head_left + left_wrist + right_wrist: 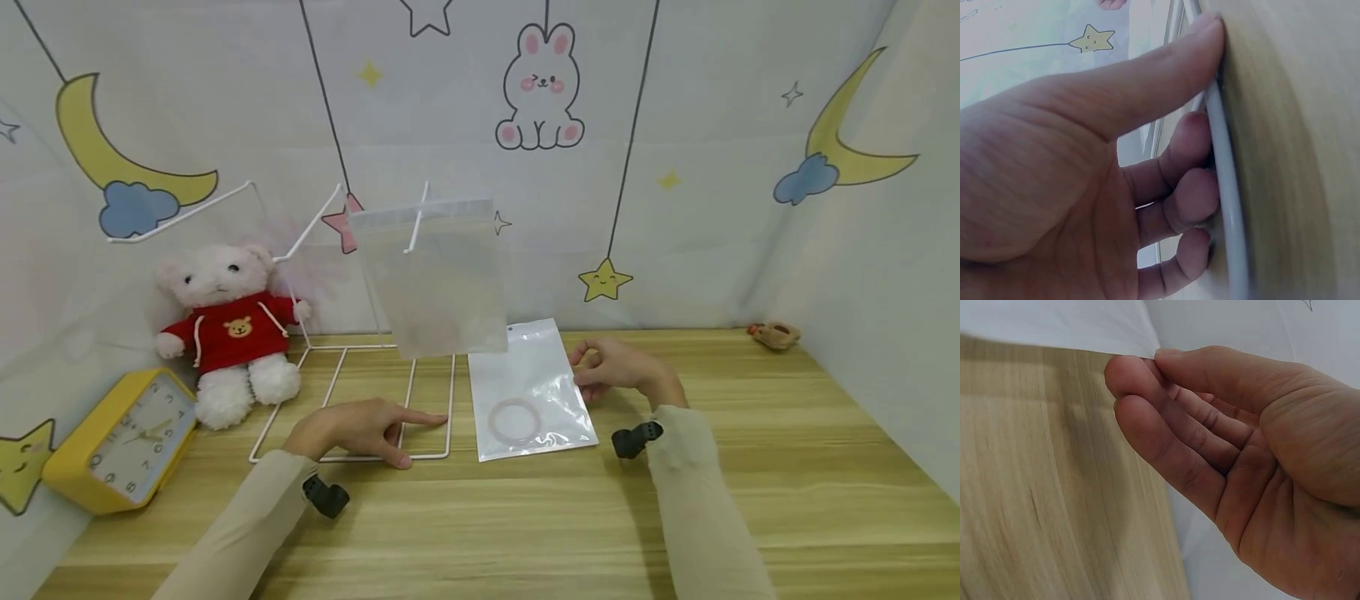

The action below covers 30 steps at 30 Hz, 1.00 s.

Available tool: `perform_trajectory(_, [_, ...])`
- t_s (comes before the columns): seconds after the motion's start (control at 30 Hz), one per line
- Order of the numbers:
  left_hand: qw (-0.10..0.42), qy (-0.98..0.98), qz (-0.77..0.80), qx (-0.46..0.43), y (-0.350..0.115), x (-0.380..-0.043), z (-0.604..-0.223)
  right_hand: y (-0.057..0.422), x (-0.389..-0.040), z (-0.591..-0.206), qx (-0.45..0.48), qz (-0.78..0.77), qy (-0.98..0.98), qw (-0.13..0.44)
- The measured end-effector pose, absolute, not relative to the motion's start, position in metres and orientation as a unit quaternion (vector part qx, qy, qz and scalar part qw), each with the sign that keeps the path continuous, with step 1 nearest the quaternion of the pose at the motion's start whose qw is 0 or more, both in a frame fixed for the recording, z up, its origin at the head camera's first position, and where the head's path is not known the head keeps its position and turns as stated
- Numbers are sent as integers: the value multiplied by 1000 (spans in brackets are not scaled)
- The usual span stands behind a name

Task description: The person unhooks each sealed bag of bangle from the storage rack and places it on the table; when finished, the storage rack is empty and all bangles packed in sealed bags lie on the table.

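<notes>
My left hand (369,427) rests on the base of a white wire rack (448,437). Its index finger stretches toward the right-hand base wire, and the thumb touches the front wire (1229,187). The other fingertips bend down beside that wire. With thumb and fingertips, my right hand (618,367) pinches the right edge of a flat white plastic pouch (517,375). A pale pink ring shape (514,422) shows on the pouch's lower part. From the rack's upper prong hangs a translucent zip bag (442,287), partly over the pouch in the head view.
A white teddy bear (238,329) in a red hoodie sits behind the rack's left side. At the left stands a yellow alarm clock (123,442). A small brown object (776,336) lies at the far right, near the printed cloth backdrop (712,125).
</notes>
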<state>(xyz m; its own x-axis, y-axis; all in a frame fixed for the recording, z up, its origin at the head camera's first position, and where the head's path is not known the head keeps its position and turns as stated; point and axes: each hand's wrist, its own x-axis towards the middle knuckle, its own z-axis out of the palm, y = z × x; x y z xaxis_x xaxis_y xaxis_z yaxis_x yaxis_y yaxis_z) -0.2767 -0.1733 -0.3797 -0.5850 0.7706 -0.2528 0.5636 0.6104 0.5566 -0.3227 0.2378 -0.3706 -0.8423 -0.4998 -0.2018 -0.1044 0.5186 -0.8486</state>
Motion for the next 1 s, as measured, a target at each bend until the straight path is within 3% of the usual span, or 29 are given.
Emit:
perform_trajectory(0.67, [245, 864, 212, 385, -174, -273, -377, 226, -322, -367, -205, -439, 839, 247])
perform_trajectory(1.0, [245, 864, 214, 386, -172, -273, -375, 230, -319, -355, -226, -427, 856, 185])
